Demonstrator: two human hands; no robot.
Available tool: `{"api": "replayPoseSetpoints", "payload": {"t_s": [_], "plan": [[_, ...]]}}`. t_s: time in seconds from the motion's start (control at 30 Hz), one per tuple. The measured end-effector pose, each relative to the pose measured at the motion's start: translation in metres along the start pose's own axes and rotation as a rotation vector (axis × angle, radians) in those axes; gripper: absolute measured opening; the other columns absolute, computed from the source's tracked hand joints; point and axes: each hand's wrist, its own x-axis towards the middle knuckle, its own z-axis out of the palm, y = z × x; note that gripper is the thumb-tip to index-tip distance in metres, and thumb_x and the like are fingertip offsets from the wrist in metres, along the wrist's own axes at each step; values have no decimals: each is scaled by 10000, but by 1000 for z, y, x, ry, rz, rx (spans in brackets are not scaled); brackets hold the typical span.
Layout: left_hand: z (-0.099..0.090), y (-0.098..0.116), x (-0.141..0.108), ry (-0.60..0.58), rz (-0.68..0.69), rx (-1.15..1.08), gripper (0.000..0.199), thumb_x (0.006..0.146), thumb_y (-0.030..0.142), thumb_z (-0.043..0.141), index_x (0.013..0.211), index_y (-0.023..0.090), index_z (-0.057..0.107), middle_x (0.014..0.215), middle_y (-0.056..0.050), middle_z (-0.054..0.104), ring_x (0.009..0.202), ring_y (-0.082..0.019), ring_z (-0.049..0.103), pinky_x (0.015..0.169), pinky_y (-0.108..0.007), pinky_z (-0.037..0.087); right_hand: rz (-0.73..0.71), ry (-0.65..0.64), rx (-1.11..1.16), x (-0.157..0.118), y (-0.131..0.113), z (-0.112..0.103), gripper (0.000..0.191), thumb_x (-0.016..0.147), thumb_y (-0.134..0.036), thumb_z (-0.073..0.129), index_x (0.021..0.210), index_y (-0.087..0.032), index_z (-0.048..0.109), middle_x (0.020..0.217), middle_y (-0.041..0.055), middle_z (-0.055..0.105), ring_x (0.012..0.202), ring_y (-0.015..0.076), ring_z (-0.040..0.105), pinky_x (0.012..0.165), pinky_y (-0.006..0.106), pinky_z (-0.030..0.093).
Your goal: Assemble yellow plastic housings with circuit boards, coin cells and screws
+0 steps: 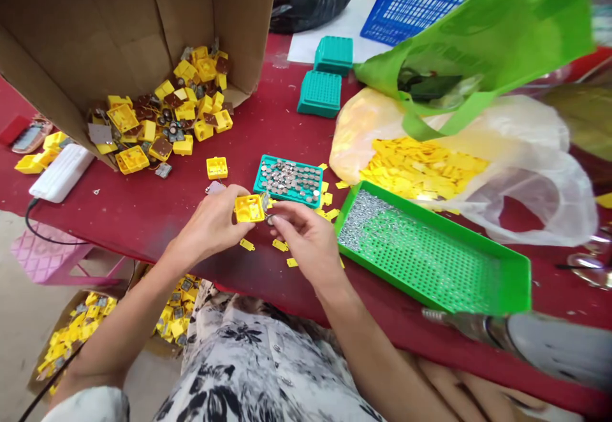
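Observation:
My left hand (217,221) is closed around a small yellow plastic box (249,208) with its hollow side facing up. Close against the box's right side, my right hand (306,237) pinches a small dark round part (270,220). A greyish piece (264,201) shows at the box's right edge, between the hands. Just beyond them lies a teal tray (288,181) scattered with silvery button cells. Another open yellow box (217,167) sits behind my left hand. Several flat yellow tabs (280,245) lie around my right hand.
A cardboard box (243,27) on its side spills yellow housings at the left. A green basket (516,282) with small metal parts stands right, beside a plastic bag (540,135) of yellow tabs. An electric screwdriver (540,339) lies front right. Teal trays (320,92) stand behind.

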Motion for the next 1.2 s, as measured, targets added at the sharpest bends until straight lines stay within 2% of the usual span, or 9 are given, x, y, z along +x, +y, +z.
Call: {"api": "replayPoseSetpoints", "payload": {"t_s": [0.1,0.23,0.37,0.47,0.7,0.77,0.97,1.1,1.2], "plan": [[13,-1,-17,42,-57,-270,406,768,234,657,1165,188,582,1135,-87,673,935,-211,662,817,-357,529,113,-90,158,-10,2,-11,302,860,-390,581,1006,-160,712,795,57,733,591,146,666,551,283,571],[32,-2,-36,16,-241,-547,486,742,243,686,1212,186,576,1163,-108,672,938,-202,673,773,-328,563,116,-132,64,-21,9,-18,266,824,-364,618,949,-165,743,782,70,737,651,183,683,624,343,588],[40,2,-42,-18,-404,-679,428,846,402,602,1208,174,602,1105,-109,674,872,-186,681,655,-279,586,22,-136,-98,-27,12,-16,193,802,-253,602,918,-210,750,943,89,741,863,242,684,836,440,552],[42,2,-39,38,-478,-689,409,934,466,448,1148,186,656,1010,-73,690,786,-150,682,586,-227,579,-43,-136,-175,-29,13,-13,236,852,-236,538,968,-178,735,967,126,728,908,277,674,863,477,530],[38,6,-31,92,-567,-875,325,884,394,568,1097,168,667,880,-56,731,644,-138,706,488,-180,539,-253,-6,-285,-30,11,-16,234,921,-225,509,1035,-174,707,984,96,743,901,217,702,838,367,565],[35,9,-31,104,-615,-988,315,877,361,589,1115,163,650,868,-61,738,632,-149,717,476,-187,539,-211,15,-214,-29,8,-18,216,908,-231,526,1016,-190,708,981,77,745,885,202,704,835,357,572],[33,12,-30,72,-691,-1266,274,944,327,503,1027,111,650,799,-102,739,626,-185,731,484,-214,559,95,-46,24,-27,5,-24,201,825,-286,618,973,-193,718,875,53,731,757,188,684,747,366,577],[33,13,-29,38,-733,-1407,182,910,237,564,1031,126,641,871,-112,749,739,-226,753,576,-256,596,122,16,43,-25,3,-24,201,801,-309,626,947,-194,703,854,51,718,762,185,675,743,365,558],[36,16,-31,-48,-776,-1562,203,893,175,564,1040,95,679,969,-135,745,836,-226,745,692,-277,607,134,70,168,-24,-5,-22,172,772,-305,665,904,-195,659,798,25,695,707,154,657,645,296,543]]}}
